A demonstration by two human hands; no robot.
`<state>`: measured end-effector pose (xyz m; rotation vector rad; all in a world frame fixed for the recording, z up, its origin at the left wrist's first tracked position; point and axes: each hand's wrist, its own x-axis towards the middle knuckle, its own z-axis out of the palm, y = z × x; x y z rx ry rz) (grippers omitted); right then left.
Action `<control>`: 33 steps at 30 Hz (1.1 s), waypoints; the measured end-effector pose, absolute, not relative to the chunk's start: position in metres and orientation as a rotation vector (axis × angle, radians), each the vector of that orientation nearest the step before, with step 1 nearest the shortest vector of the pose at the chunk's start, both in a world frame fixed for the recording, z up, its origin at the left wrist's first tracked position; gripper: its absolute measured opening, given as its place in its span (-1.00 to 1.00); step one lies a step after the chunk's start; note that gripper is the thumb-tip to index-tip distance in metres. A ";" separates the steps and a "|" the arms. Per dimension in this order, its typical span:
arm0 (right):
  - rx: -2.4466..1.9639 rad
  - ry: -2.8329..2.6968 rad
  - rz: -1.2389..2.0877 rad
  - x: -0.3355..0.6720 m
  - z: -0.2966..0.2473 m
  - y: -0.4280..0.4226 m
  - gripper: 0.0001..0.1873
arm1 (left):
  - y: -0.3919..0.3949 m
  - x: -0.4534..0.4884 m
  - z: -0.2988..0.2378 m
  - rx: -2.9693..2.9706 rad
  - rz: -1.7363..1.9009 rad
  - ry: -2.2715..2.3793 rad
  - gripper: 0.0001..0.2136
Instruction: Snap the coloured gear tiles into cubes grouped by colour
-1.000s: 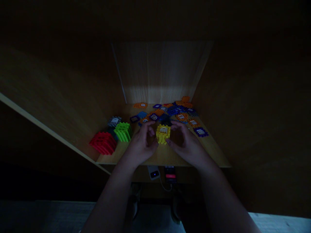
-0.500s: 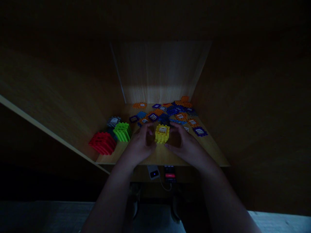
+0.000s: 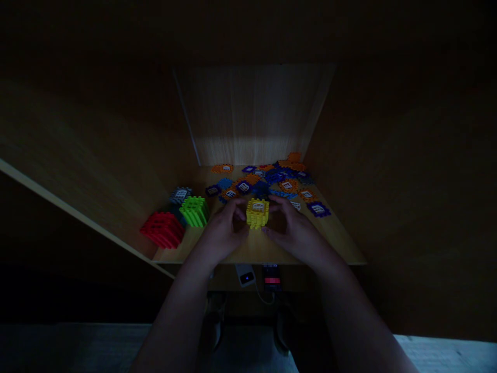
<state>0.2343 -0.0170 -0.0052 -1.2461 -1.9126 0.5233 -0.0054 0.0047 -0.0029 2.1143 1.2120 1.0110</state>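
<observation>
A small yellow stack of toothed plastic building tiles point(image 3: 257, 214) stands between my hands, a white window piece on its top. My left hand point(image 3: 224, 228) is curved against its left side, thumb toward the front. From the other side my right hand point(image 3: 290, 224) closes on it with finger and thumb at the edge. To the left of my left hand are a bright green tile stack point(image 3: 194, 211) and a red tile stack point(image 3: 163, 229). Behind them is a grey tile piece with a white window point(image 3: 180, 195).
Loose orange, purple and blue tiles point(image 3: 286, 185) lie over the back of the wooden shelf point(image 3: 328, 243). Dark cabinet walls rise on both sides. Beneath the shelf's front edge are a white device with a small lit screen point(image 3: 246, 275), a phone point(image 3: 272, 280) and a cable.
Both hands and the yellow stack look nearly the same, with the right fingertips slightly closer to the stack. The whole view has shifted a little.
</observation>
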 end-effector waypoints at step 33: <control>-1.227 -1.907 0.550 0.235 -0.006 -0.016 -0.21 | 0.005 -0.004 -0.004 2.114 1.026 1.137 -0.36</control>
